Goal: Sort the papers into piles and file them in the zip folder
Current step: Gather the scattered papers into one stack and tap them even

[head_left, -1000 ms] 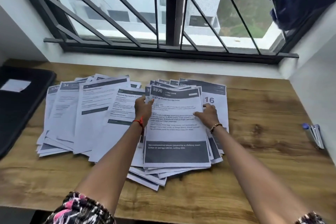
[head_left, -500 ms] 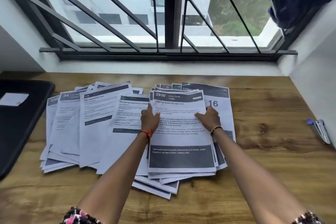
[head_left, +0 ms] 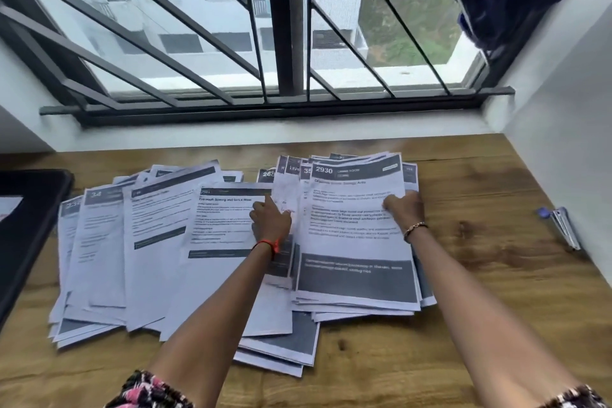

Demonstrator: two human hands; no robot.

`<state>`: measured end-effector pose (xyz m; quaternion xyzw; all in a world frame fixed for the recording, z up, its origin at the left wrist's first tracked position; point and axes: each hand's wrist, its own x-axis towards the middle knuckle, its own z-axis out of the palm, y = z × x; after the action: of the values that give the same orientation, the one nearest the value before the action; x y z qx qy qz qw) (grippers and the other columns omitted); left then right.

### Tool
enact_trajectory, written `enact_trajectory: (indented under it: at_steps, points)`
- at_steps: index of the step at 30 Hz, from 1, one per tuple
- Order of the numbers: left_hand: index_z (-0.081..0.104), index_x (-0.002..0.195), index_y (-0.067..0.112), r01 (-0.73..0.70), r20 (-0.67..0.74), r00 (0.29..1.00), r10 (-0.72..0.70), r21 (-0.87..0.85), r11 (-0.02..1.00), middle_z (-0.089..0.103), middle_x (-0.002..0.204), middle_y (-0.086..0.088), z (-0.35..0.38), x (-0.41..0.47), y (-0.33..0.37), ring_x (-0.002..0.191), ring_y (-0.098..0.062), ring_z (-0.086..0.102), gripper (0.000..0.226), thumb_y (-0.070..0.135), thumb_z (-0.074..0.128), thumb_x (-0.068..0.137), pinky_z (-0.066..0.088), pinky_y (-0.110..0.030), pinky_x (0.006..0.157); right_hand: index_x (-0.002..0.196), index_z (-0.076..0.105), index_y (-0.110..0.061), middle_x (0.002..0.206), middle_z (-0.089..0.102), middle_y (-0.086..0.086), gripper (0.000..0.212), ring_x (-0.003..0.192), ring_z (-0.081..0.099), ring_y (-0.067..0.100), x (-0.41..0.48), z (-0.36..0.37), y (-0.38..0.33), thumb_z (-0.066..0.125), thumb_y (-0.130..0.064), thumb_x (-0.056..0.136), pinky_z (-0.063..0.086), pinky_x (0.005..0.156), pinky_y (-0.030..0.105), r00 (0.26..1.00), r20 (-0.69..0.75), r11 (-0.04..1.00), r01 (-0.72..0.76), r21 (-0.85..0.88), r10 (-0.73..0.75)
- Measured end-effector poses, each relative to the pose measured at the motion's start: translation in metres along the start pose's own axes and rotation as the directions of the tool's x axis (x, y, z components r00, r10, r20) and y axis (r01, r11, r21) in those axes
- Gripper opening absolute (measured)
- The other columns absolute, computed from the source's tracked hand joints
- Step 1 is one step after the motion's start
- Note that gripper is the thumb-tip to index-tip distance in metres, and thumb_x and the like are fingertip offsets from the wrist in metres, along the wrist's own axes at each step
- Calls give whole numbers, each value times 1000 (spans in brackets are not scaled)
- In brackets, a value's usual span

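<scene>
Printed papers (head_left: pixel 159 242) lie fanned across the middle of the wooden counter (head_left: pixel 480 275), below the barred window. At centre right a neater stack (head_left: pixel 356 258) is topped by a sheet headed 2930. The right hand (head_left: pixel 405 210) grips that stack's right edge, fingers curled on it. The left hand (head_left: pixel 271 220) presses flat, fingers released, on sheets beside the stack. The black zip folder (head_left: pixel 29 235) rests at the left edge.

Place: you're in a home, at a window nook | Signs: wooden table (head_left: pixel 463 324) set between white walls (head_left: pixel 563 129) | barred window (head_left: pixel 284 43) facing an apartment block (head_left: pixel 185 10) | printed papers (head_left: pixel 159 242) spread out
</scene>
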<state>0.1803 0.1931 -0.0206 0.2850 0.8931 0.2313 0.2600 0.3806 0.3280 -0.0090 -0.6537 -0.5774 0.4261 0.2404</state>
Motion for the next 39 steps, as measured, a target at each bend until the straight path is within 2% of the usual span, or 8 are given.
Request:
enact_trajectory:
  at_steps: [3, 6, 13, 20, 25, 30, 35, 39]
  points:
    - [36, 132, -1, -12, 9, 1000, 12, 8, 1000, 34, 136, -25, 2, 6, 3, 126, -40, 32, 49, 24, 53, 93, 32, -42, 100, 101, 62, 7, 99, 60, 20, 36, 102, 56, 34, 10, -17, 7, 60, -20, 77, 41, 78, 34, 990, -109, 976, -113, -186, 94]
    - [40, 127, -4, -33, 25, 999, 32, 17, 999, 35, 134, -25, 5, 11, 6, 124, -40, 35, 45, 25, 51, 94, 33, -42, 99, 122, 46, -1, 131, 40, 21, 60, 123, 35, 40, 15, -20, 16, 62, -37, 76, 31, 101, 46, 948, -210, 883, -301, -361, 237]
    - [52, 119, -4, -63, 7, 998, 64, -118, 991, 55, 123, -23, 9, 19, 6, 112, -37, 51, 43, 28, 57, 90, 41, -38, 89, 133, 27, 7, 135, 38, 26, 79, 124, 39, 40, 16, 7, 5, 58, -45, 82, 34, 99, 41, 949, -136, 892, -313, -326, 284]
    - [41, 129, 0, -62, 109, 991, 80, -156, 986, 52, 131, -19, 2, 22, 4, 119, -36, 50, 56, 35, 59, 90, 42, -40, 96, 126, 41, 6, 130, 50, 22, 69, 117, 50, 36, 5, 35, -9, 65, -40, 81, 43, 89, 37, 992, 81, 922, -56, -383, 94]
    - [42, 125, 7, -20, 142, 986, 84, -402, 915, 58, 123, -16, 0, 27, -8, 111, -32, 57, 48, 13, 67, 84, 45, -47, 97, 115, 56, -1, 120, 60, 16, 61, 106, 58, 31, 5, 40, -8, 73, -39, 70, 49, 84, 34, 982, 184, 959, 10, -284, 44]
    - [38, 126, 4, -50, 154, 971, 182, -616, 786, 56, 112, -16, -8, 17, -13, 98, -28, 56, 43, -8, 52, 87, 51, -39, 82, 126, 44, -4, 131, 40, 15, 67, 120, 42, 32, 0, 42, -5, 72, -38, 75, 40, 96, 39, 990, 140, 976, 18, -215, 13]
    - [38, 127, 7, -45, 138, 969, 203, -713, 700, 56, 111, -15, -19, 10, -19, 96, -26, 56, 44, -10, 50, 88, 52, -28, 74, 119, 41, -5, 118, 49, 10, 66, 106, 48, 26, -6, 45, -7, 71, -45, 76, 42, 84, 35, 999, 40, 999, -11, 37, 9]
    - [39, 128, 2, -32, 130, 974, 185, -732, 681, 56, 110, -15, -36, 7, -27, 97, -27, 55, 45, -12, 51, 87, 51, -25, 73, 121, 46, -1, 117, 56, 12, 61, 105, 55, 28, -15, 54, -15, 74, -28, 75, 45, 81, 32, 999, 44, 996, 2, 93, -7]
